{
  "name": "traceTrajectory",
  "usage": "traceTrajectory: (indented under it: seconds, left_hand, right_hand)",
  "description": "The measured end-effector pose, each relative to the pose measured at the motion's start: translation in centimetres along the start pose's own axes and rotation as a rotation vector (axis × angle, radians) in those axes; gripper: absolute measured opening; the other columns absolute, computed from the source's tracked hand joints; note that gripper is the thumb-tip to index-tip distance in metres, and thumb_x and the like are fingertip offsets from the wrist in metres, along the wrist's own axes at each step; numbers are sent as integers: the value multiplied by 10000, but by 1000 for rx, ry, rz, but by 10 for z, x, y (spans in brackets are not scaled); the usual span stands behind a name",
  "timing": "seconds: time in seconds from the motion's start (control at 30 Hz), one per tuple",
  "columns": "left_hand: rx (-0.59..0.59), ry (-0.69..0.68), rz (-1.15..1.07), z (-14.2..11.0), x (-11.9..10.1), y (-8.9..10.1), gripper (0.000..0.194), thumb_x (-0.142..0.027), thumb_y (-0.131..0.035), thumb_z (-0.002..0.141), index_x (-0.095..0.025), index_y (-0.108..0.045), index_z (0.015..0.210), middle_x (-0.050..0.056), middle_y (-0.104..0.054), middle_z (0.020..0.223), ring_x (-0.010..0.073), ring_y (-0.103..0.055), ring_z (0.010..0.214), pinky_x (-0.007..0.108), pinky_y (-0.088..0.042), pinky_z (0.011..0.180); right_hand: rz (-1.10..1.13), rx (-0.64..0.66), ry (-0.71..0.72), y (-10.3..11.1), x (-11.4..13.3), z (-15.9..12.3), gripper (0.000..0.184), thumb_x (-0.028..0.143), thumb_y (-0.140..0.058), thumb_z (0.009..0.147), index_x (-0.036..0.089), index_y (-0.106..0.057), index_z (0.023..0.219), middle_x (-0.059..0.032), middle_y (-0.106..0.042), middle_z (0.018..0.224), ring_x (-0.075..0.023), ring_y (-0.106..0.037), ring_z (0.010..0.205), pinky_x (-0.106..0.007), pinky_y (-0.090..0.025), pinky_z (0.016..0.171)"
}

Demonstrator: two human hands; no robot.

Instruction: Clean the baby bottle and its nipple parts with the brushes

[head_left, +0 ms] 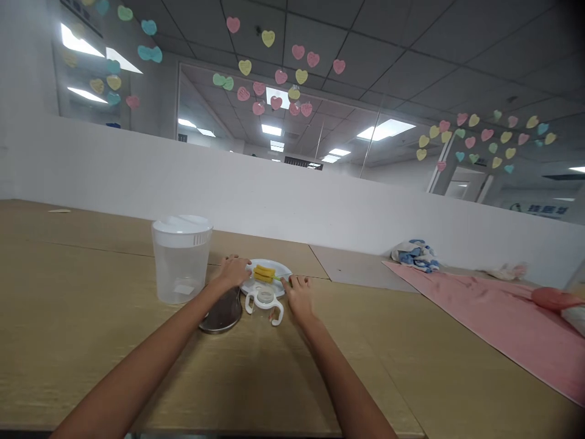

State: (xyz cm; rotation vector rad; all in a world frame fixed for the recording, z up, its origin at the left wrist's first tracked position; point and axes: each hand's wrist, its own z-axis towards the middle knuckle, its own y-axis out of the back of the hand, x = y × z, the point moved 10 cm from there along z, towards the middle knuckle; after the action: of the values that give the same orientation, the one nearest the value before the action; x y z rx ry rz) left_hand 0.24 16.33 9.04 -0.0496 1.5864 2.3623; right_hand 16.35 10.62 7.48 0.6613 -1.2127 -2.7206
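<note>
A white plate [284, 269] lies on the table, bearing a yellow sponge-like piece [264, 273] with a thin green stem pointing right. My left hand [234, 271] grips the plate's left rim, its fingers bent over the edge. On the opposite side, my right hand [299, 295] has its fingers curled at the right rim, close to the green stem. Just in front of the plate stands a clear baby bottle [265, 297] with two white handles. A dark, round, shiny dish [222, 312] sits under my left forearm, which partly hides it.
A clear plastic bucket [180, 268] with a white lid stands left of my left hand. Farther right are a bunched blue-and-white cloth [415, 255], a pink cloth [479, 305] and a red item [553, 299]. A low white wall [274, 195] runs behind the wooden table [256, 378].
</note>
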Motion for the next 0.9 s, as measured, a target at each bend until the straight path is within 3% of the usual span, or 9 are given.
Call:
traceTrajectory:
  seconds: [0.13,0.23,0.33,0.43,0.5,0.57,0.67,0.77,0.9]
  left_hand:
    - [95,14,5,15,-10,-19,322,-338,-529,864,-148,-533,1125,74,-561,1140,201,-565,995,427,-481,844]
    - [55,-3,-22,8,-12,-14,320,-277,-571,836,-151,-533,1128,94,-570,1148,229,-563,1023,452,-463,871]
    - [-49,-54,-71,-9,-10,1,471,-145,-567,784,-162,-446,1239,137,-518,1266,266,-506,1148,437,-406,957]
    - [-203,-133,-156,-33,-5,16,582,-137,-482,788,-146,-290,1337,142,-389,1380,224,-399,1260,363,-375,1010]
    - [-401,-179,-305,-51,1,34,553,-156,-475,766,-142,-323,1297,143,-407,1333,229,-439,1214,379,-409,978]
    - [-496,-187,-388,-64,7,41,461,-185,-477,755,-155,-405,1209,121,-481,1213,235,-506,1116,397,-443,930]
    - [-491,-233,-420,-71,5,42,352,-207,-464,767,-174,-477,1118,91,-548,1105,232,-528,1069,400,-433,937]
    - [-483,-268,-512,-73,3,44,344,-230,-461,784,-193,-497,1124,80,-561,1153,225,-514,1107,395,-397,982]
    - [-449,-160,-780,-69,17,35,374,-303,-454,812,-191,-504,1166,87,-545,1221,230,-509,1132,376,-434,937]
  right_hand:
    - [21,-33,21,2,-2,-3,318,155,-488,863,245,-592,1150,-84,-610,967,-211,-501,874,-355,-299,765]
    - [59,-96,-15,5,-9,-5,366,84,-508,817,244,-603,1132,-75,-623,945,-201,-509,850,-340,-297,755]
    - [131,-211,-131,13,-25,-9,411,14,-507,768,203,-611,1117,-68,-647,914,-182,-521,807,-318,-295,724]
    - [228,-363,-139,27,-30,-14,396,5,-490,773,170,-611,1112,-59,-668,917,-159,-533,776,-304,-294,716]
    - [292,-452,-74,37,-26,-17,358,26,-481,800,189,-628,1082,-46,-677,924,-144,-542,781,-298,-294,741]
    - [330,-509,0,46,-20,-19,325,53,-479,823,226,-649,1038,-31,-682,927,-135,-546,792,-304,-289,791]
    - [348,-554,40,54,-17,-21,308,76,-486,833,273,-668,985,-7,-689,917,-131,-540,789,-342,-258,883]
    - [371,-579,36,57,-19,-23,291,92,-494,834,285,-673,959,7,-696,893,-133,-533,779,-381,-222,947]
    - [395,-590,59,60,-16,-26,276,111,-482,845,273,-664,975,9,-702,896,-136,-534,786,-398,-215,980]
